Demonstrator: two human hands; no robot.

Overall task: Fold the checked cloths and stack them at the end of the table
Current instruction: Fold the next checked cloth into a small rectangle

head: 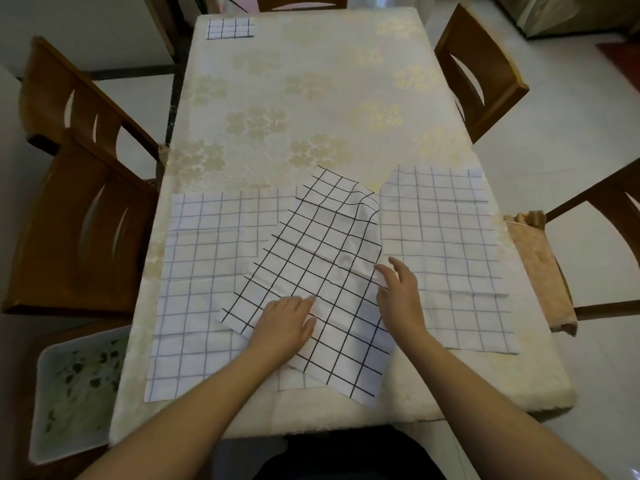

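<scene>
Now: left hand [284, 323] flat, fingers straight, pressing the dark-checked cloth [322, 258], which lies skewed over the left pale cloth [207, 271], its right edge meeting the right pale cloth [446, 254]. Right hand [401, 296] fingers spread loose, touching that edge. Folded cloth [230, 28] at far-left corner; open table [311, 98] between

left hand [284, 323] flat, right hand [398, 292] fingers spread

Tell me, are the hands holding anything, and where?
Nothing is gripped. The left hand lies flat on the bold-checked cloth; the right hand, open, touches its right edge.
</scene>
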